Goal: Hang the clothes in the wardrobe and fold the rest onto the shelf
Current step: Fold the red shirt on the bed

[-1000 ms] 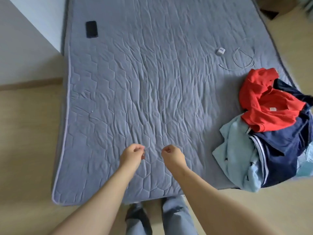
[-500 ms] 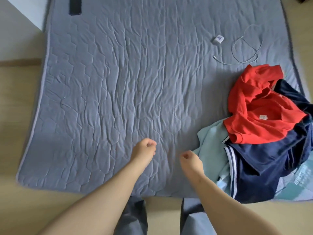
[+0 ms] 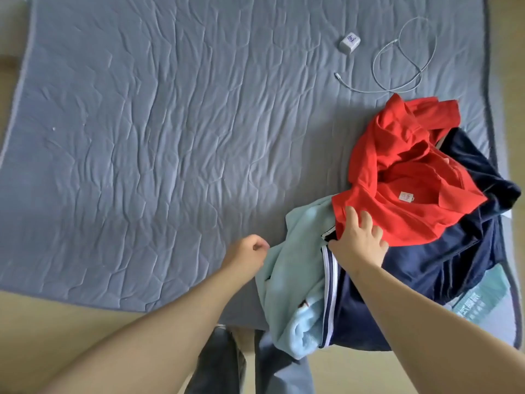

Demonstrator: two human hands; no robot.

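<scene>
Your right hand [image 3: 359,241], fingers spread, rests on the hem of the crumpled red polo shirt [image 3: 397,172]. The shirt tops a heap with a navy white-striped garment [image 3: 426,280] and a pale blue fleece top [image 3: 295,280] on the grey quilted bed cover [image 3: 170,137]. Your left hand [image 3: 248,250] hovers beside the heap, fingers curled, holding nothing.

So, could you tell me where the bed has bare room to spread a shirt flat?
The quilt is bare across its left and middle, from its left edge to the left hand and light blue garment. The right side is crowded: the red garment under the right hand, with the charger plug and cable beyond it.
</scene>
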